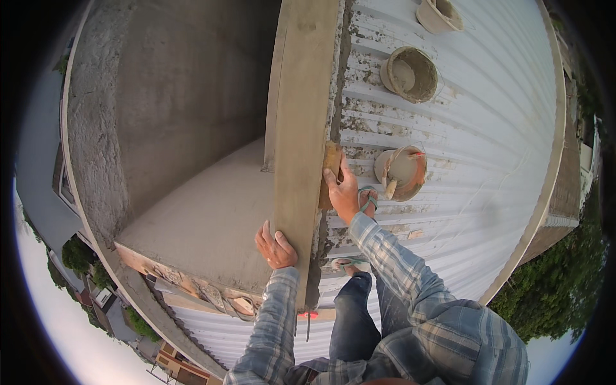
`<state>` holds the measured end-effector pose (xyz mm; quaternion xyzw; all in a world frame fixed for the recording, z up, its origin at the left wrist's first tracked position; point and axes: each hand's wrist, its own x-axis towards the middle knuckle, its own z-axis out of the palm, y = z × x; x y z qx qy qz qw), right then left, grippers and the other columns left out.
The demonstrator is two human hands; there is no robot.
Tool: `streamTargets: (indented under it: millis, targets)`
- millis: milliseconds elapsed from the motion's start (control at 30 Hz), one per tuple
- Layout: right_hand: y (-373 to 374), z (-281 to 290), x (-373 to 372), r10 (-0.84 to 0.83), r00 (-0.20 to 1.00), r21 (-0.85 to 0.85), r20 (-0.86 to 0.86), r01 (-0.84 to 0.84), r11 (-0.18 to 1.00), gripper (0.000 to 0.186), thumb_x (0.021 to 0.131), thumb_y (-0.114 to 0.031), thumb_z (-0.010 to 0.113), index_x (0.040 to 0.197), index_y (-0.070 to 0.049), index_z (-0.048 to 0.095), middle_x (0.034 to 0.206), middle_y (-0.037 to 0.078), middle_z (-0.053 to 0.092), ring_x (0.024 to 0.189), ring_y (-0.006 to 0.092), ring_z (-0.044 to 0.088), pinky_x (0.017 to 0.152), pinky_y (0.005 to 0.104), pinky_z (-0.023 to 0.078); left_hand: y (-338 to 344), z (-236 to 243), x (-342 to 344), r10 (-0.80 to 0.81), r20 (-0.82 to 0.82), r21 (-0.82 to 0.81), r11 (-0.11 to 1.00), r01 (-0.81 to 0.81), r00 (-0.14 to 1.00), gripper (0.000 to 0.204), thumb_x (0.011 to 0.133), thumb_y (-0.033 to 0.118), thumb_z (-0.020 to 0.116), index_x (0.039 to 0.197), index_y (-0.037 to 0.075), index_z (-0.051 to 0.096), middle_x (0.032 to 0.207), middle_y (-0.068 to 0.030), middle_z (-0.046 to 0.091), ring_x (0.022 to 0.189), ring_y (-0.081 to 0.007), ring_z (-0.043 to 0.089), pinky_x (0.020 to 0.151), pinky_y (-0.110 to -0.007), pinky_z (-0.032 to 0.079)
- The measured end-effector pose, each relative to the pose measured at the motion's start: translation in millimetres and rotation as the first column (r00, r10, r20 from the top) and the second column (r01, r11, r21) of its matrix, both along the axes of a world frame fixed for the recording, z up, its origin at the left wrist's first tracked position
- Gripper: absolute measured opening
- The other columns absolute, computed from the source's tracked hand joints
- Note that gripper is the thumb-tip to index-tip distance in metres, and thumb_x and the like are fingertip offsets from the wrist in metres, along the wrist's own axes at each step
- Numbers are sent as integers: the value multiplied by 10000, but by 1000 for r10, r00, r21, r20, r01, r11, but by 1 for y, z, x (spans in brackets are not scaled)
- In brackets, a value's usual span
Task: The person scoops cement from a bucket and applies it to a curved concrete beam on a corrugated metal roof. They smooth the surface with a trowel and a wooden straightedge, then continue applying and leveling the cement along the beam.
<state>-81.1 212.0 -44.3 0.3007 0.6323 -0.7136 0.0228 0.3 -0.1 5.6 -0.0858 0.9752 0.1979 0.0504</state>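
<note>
A long cement-covered beam runs away from me down the middle. My left hand rests on its left edge near the bottom, fingers apart. My right hand grips a yellowish wooden float held against the beam's right side. Just right of that hand a bucket holds grey mix and a tool with a pale handle. Below it, my sandalled feet stand on the corrugated metal roofing.
Two more buckets stand farther up the mortar-spattered white roofing. Left of the beam is a deep concrete recess with a rough rim. Trees and neighbouring rooftops show beyond the edges.
</note>
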Motion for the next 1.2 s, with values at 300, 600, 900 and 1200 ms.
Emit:
streamTargets:
  millis: [300, 600, 900, 1200]
  targets:
    - [123, 3, -228, -61, 976, 113, -208, 86, 990, 474, 981, -159, 606, 1421, -13, 506, 1218, 168, 683, 1076, 243, 645, 950, 362, 482, 5, 0, -3, 12, 32, -11, 1000, -12, 999, 472, 1004, 273, 412, 1361, -24, 496, 1293, -266, 508, 1177, -449, 492, 1022, -528, 386]
    - [88, 1, -176, -95, 985, 68, -147, 106, 992, 535, 999, -169, 610, 1491, -56, 433, 1328, 149, 624, 1203, 240, 590, 1029, 352, 439, -3, -8, 1, -7, 0, -40, 999, 7, 1000, 479, 990, 294, 448, 1376, 13, 485, 1289, -235, 516, 1162, -430, 494, 999, -541, 390]
    - [147, -48, -247, 74, 898, 565, -433, 206, 799, 511, 932, -175, 648, 1387, 19, 519, 1217, 243, 661, 1149, 381, 607, 982, 412, 472, 3, -10, 2, -12, -26, -20, 1000, 11, 1000, 485, 1027, 317, 429, 1397, 5, 457, 1317, -233, 499, 1209, -424, 478, 1046, -519, 380]
    - [-32, 0, 82, 22, 984, 48, -176, -14, 999, 574, 947, -207, 688, 1423, 8, 450, 1247, 185, 658, 1153, 291, 636, 985, 379, 478, 5, -11, 4, -16, -90, -25, 1000, 14, 996, 474, 1032, 292, 433, 1394, -14, 446, 1306, -229, 501, 1223, -393, 483, 1054, -475, 388]
